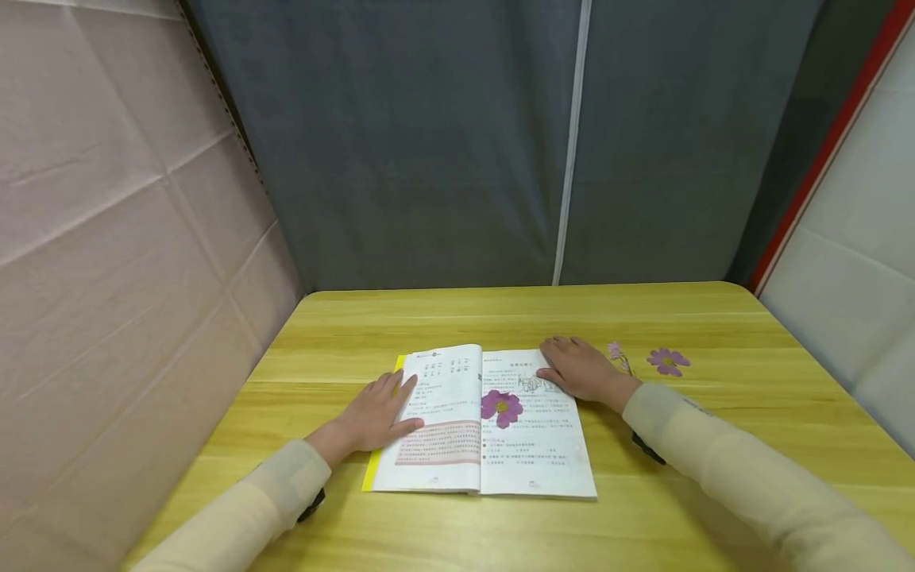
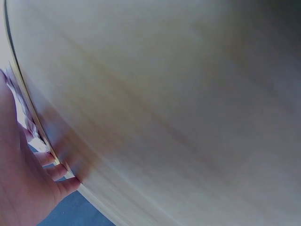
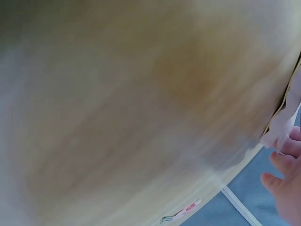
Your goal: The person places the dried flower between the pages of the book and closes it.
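Observation:
An open book [image 1: 443,397] with printed pages lies on the table, a yellow cover edge showing at its left. On the right page, near the fold, rests a pressed purple flower [image 1: 503,407] with a yellow centre. My left hand [image 1: 373,413] rests on the left page's outer edge, fingers extended and thumb over the page. In the left wrist view, fingertips of the left hand [image 2: 23,174] reach the tabletop beside the book. My right hand [image 1: 582,369] lies over the upper outer edge of the right page; the right wrist view shows only part of the right hand [image 3: 286,174].
Right of the right hand, a second purple flower [image 1: 668,361] and a small pale pink flower on a stem [image 1: 619,357] lie on the wood-grain table [image 1: 429,528]. A grey curtain [image 1: 429,159] hangs behind, with pale cloth walls [image 1: 129,238] at the sides.

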